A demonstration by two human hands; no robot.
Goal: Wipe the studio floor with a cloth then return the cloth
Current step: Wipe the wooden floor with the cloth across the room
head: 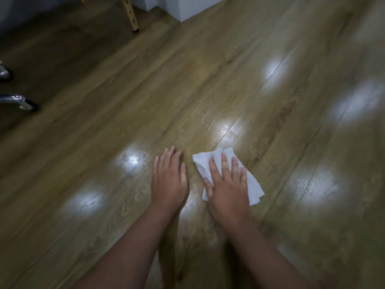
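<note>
While the right hand (228, 188) lies flat with straight fingers on one white cloth (253, 184), pressing it onto the wooden floor (104, 142), the left hand (169, 180) rests just beside it, palm down and fingers straight, on the bare boards and holds nothing. Far ahead of the left hand stands one wooden leg (131, 14), and well to its left two chrome wheeled feet (23, 102) are seen.
</note>
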